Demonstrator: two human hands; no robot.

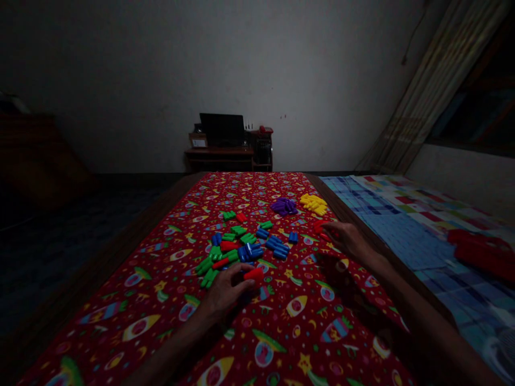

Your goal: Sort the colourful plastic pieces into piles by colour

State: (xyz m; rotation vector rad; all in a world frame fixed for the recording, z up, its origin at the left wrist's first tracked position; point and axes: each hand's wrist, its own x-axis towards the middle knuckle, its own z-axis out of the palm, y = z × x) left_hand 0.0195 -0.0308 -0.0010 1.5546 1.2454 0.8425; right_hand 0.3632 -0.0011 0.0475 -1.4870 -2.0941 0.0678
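My left hand (pixel 227 289) pinches a red piece (pixel 254 276) just in front of the mixed pile. My right hand (pixel 348 238) is at the right, its fingertips at red pieces (pixel 319 227) near the cloth's right edge; whether it grips one is unclear. The pile holds several green pieces (pixel 205 264), blue pieces (pixel 250 251) and a few red ones (pixel 229 246). Behind and to the right lie a heap of purple pieces (pixel 284 206) and a heap of yellow pieces (pixel 314 204).
A red patterned cloth (pixel 298 327) covers the long table. At its right is a bed with a blue checked cover (pixel 386 236) and a red garment (pixel 480 252). A desk (pixel 219 152) with a black monitor (pixel 222 128) stands against the far wall.
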